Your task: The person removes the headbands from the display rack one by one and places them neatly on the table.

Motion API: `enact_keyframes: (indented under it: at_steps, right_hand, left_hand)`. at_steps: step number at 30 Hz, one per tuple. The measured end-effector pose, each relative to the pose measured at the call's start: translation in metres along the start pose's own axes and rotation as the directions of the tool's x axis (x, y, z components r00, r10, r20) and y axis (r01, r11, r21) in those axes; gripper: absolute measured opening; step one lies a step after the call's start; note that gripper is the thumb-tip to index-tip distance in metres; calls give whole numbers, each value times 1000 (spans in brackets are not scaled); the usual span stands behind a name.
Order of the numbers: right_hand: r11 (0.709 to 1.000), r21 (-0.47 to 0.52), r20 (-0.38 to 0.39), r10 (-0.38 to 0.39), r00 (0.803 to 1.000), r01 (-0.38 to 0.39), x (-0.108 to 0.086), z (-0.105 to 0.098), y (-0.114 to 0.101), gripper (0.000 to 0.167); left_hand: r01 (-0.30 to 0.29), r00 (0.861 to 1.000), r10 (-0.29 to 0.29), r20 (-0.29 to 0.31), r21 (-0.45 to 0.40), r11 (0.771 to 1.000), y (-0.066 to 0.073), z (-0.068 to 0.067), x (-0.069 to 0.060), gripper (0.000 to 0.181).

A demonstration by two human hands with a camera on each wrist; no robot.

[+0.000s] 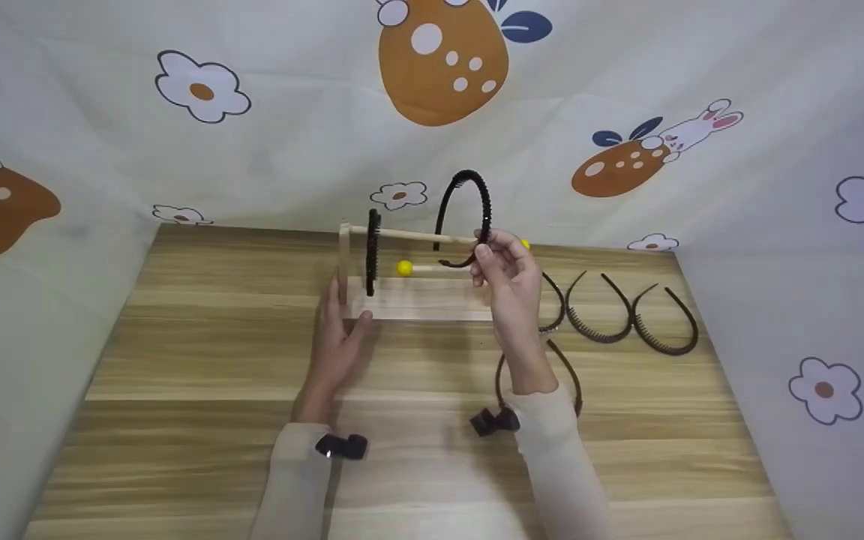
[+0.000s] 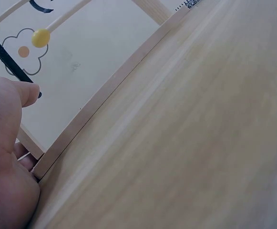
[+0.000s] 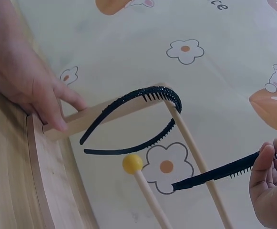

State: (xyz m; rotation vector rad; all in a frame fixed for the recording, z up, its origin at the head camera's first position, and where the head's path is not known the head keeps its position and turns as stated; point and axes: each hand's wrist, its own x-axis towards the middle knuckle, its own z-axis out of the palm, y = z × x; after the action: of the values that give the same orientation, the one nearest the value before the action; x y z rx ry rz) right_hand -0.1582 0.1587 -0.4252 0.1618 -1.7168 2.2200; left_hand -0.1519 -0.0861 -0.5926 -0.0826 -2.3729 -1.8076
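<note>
A wooden rack (image 1: pixel 421 309) stands on the table, with a rod (image 1: pixel 406 235) along its top. My left hand (image 1: pixel 336 349) grips the rack's left end, thumb in front and fingers around the upright. From the rod near that end hangs a black toothed headband (image 1: pixel 372 255), also seen in the right wrist view as a loop (image 3: pixel 124 102). My right hand (image 1: pixel 516 281) pinches another black toothed headband (image 1: pixel 486 202) by one side, raised at the rod. In the right wrist view this headband (image 3: pixel 219 172) crosses the rod; I cannot tell whether it encircles it.
Several dark headbands lie on the table to the right, including one at the far right (image 1: pixel 670 351), one beside it (image 1: pixel 598 338) and one partly under my right forearm (image 1: pixel 569 367). A lower rod ends in a yellow ball (image 1: pixel 404 268). A printed cloth (image 1: pixel 289 165) rises behind the table.
</note>
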Motion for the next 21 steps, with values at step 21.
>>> enact_keyframes:
  at_steps: [21]
  right_hand:
    - [999,-12,-70,-47,996,47,8,-34,-7,17]
  left_hand:
    - [18,1000,-18,-1,12,1000,1,-1,1,85]
